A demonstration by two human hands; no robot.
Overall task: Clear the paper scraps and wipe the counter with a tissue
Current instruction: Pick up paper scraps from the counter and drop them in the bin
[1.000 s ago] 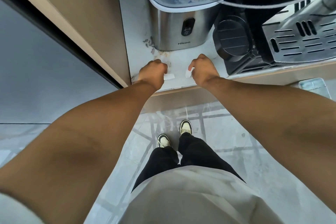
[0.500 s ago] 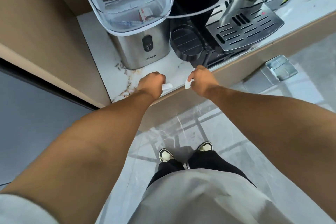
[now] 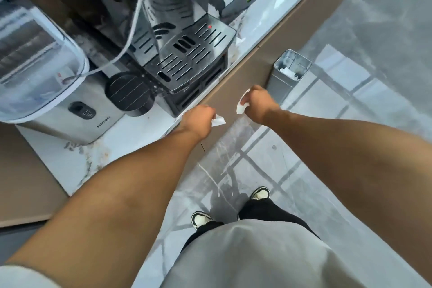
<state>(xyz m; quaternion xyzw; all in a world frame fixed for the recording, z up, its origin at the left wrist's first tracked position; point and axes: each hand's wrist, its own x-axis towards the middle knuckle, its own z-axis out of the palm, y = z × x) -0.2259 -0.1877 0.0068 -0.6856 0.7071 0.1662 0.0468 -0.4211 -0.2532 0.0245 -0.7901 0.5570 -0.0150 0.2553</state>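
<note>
From the head camera, your left hand (image 3: 197, 120) is closed on a white paper scrap (image 3: 218, 121) at the marble counter (image 3: 121, 142) edge. Your right hand (image 3: 256, 103) pinches another white scrap (image 3: 241, 103) off the counter, near the open metal bin (image 3: 288, 70). More scraps (image 3: 281, 0) lie farther along the counter.

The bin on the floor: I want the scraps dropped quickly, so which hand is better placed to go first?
Probably the right hand. It holds a paper scrap off the counter edge, close beside the open metal bin. The left hand, also holding a scrap, sits farther from it.
</note>
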